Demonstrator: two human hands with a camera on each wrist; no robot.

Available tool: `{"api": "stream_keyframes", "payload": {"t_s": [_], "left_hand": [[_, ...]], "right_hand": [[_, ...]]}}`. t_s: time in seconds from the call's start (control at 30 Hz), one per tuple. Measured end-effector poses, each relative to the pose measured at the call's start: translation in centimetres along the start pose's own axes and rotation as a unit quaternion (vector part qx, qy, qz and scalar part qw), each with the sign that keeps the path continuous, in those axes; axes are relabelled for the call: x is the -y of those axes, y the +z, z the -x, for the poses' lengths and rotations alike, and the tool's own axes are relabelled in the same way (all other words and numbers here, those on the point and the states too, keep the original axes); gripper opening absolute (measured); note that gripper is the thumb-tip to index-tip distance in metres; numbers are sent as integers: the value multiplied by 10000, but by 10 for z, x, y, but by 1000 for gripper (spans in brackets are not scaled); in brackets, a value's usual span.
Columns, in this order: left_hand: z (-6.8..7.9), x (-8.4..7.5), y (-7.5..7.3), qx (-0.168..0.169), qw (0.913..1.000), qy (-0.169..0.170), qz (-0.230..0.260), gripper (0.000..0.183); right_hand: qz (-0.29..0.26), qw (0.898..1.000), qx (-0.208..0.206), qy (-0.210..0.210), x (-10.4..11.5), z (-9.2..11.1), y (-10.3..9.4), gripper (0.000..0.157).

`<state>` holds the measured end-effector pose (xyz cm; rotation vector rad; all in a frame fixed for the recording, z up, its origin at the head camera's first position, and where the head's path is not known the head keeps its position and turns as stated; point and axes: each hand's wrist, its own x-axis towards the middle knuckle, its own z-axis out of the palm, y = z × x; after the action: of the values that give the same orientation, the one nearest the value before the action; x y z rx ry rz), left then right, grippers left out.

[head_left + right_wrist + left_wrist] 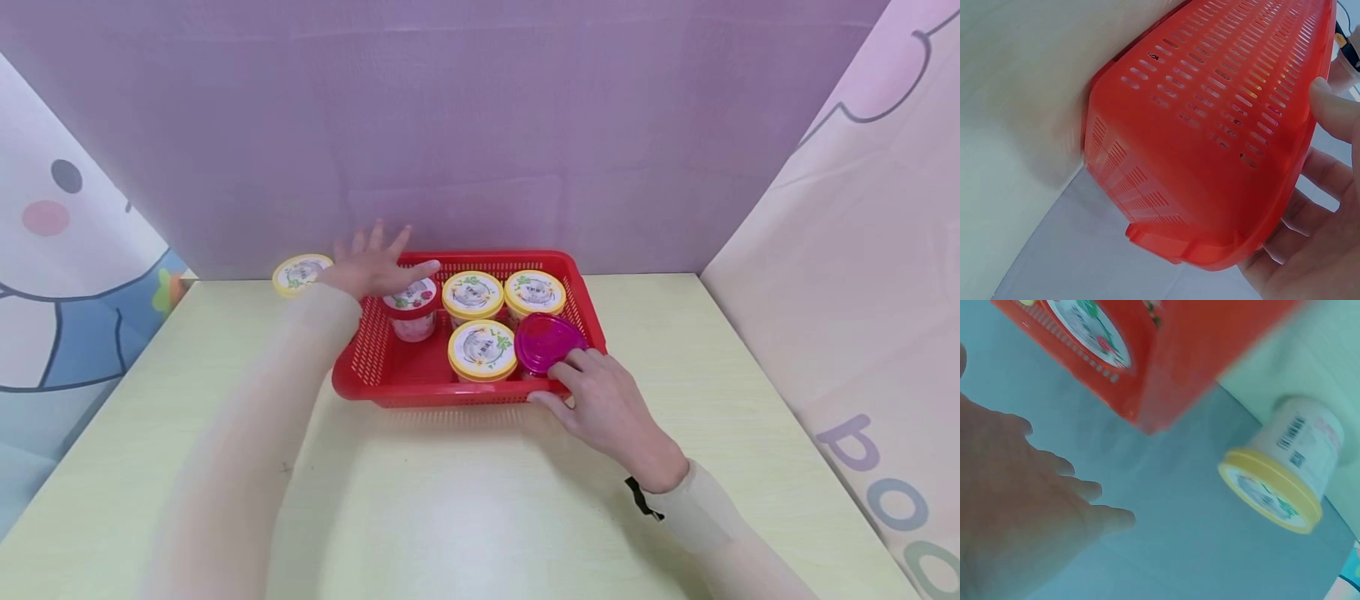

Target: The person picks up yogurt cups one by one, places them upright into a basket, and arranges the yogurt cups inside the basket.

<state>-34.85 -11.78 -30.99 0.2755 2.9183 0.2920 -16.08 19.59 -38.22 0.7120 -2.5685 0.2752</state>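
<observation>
My left hand [369,268] is over the back left corner of the red basket [408,392], fingers spread. Beside it inside the basket is a red-lidded tub [412,310]. A yellow-lidded tub [1297,456] stands outside, left of that hand. My right hand [603,404] grips the basket's front rim near the right corner, with the thumb [1330,109] on the outer side. Its fingertips reach the purple-lidded tub [547,342]. Three more yellow-lidded tubs, at front [482,350], back middle [472,296] and back right [536,293], stand in the basket.
The basket stands on a pale wood-grain table [450,508], against a purple cloth backdrop [480,142]. Printed cloth panels rise along the left [67,242] and right [847,333] sides of the table.
</observation>
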Motion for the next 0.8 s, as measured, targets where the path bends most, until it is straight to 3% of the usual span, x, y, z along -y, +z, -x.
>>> {"api": "stream_keyframes", "payload": {"t_s": [0.17,0.47,0.8], "left_hand": [[-4,22,-1,-90,9999,-115,25,102],[11,49,-11,-211,9986,-395,266,104],[14,79,-9,-406,9965,-605,411,103]], "right_hand": [[21,10000,43,38,0,1,-2,44],[18,9999,52,95,-1,3,-3,45],[27,9999,61,139,0,4,-4,46]]}}
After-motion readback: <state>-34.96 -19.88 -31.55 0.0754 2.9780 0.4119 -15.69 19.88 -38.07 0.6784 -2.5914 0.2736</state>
